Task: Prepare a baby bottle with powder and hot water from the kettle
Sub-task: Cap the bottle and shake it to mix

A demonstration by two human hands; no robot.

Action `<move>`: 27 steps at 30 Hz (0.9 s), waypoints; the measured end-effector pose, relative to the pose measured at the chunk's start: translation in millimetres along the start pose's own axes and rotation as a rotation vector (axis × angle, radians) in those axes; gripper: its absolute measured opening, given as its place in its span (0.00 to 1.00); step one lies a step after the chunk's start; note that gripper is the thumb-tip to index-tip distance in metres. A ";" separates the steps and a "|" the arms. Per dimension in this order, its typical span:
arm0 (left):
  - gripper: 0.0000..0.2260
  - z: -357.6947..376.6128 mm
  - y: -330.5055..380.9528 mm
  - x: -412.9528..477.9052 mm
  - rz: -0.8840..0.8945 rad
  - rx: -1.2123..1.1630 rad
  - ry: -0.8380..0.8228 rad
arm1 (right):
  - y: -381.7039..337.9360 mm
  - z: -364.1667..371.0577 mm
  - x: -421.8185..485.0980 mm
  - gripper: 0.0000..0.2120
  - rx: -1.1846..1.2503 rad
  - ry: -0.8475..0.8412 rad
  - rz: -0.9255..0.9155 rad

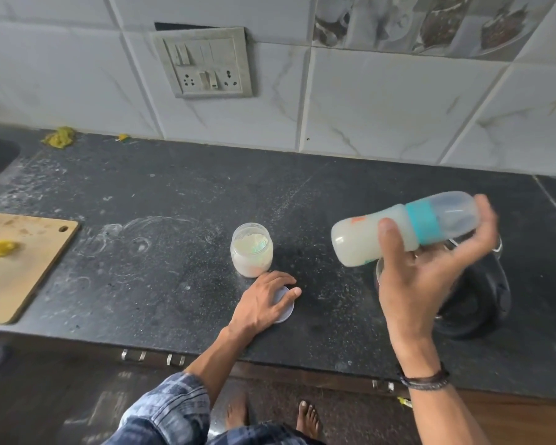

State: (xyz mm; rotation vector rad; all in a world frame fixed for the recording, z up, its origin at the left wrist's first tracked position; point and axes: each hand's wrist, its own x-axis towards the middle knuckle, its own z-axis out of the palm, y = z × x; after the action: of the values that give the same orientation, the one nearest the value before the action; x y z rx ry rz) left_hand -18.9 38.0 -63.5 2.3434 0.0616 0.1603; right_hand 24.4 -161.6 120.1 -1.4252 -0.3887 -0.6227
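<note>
Sideways, baby bottle [382,234] in right hand [427,264], cap pointing right

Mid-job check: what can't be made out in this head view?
1. Kettle: mostly hidden behind the right hand and baby bottle; water level unseen.
2. Lid: largely under the left hand; whether it grips or just rests is unclear.
3. Bottle markings: motion-blurred, unreadable.
4. Cutting board: cut off by the left edge.
</note>
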 end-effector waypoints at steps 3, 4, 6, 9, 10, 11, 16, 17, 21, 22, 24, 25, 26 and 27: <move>0.25 0.7 -2.5 -1.7 0.006 0.001 0.006 | 6.1 4.5 -6.1 0.41 -0.083 -0.125 0.120; 0.25 0.3 -2.6 -1.7 0.005 -0.001 0.001 | 6.2 5.5 -9.7 0.41 -0.087 -0.228 0.216; 0.25 0.6 -2.6 -1.4 0.007 -0.001 -0.005 | 5.0 1.4 -12.2 0.40 -0.057 -0.221 0.232; 0.25 0.7 -0.3 -0.1 -0.001 0.008 0.005 | 0.1 -4.2 -3.7 0.39 -0.003 -0.012 -0.002; 0.25 0.9 -0.7 0.1 0.000 0.010 0.009 | 2.2 -4.2 -1.9 0.39 -0.002 0.028 -0.046; 0.25 1.2 -1.6 -0.2 0.003 0.010 0.014 | 5.8 -3.9 -0.8 0.40 -0.017 0.042 -0.047; 0.26 0.6 -1.9 -0.7 0.017 0.003 0.002 | 5.3 1.3 -3.7 0.39 -0.042 -0.198 0.217; 0.27 0.8 -1.6 -0.4 0.015 0.008 0.004 | 3.8 0.8 -3.0 0.39 0.006 -0.121 0.178; 0.25 1.4 -1.8 0.3 0.003 0.010 0.007 | 12.6 3.3 -2.3 0.39 -0.086 0.022 0.012; 0.25 1.7 -3.1 0.3 0.005 0.010 0.009 | 10.3 6.1 -1.6 0.39 -0.078 -0.057 0.073; 0.26 1.5 -3.0 -0.3 0.012 0.006 0.008 | 6.9 9.0 -4.4 0.40 -0.051 -0.252 0.275; 0.26 1.3 -2.2 -0.6 0.012 0.009 0.006 | 6.1 8.0 -6.7 0.39 -0.032 -0.250 0.288; 0.27 1.3 -2.2 0.2 0.009 0.014 0.004 | 5.6 6.4 -7.5 0.39 -0.004 -0.198 0.244; 0.27 1.7 -2.6 0.9 0.004 0.019 -0.002 | 3.5 5.1 -6.7 0.39 0.025 -0.131 0.186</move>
State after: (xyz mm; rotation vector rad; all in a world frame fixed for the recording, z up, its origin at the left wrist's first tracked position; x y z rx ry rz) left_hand -17.7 38.7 -66.5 2.3626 0.0572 0.1604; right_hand 21.8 -155.3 113.9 -1.4633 -0.3605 -0.3735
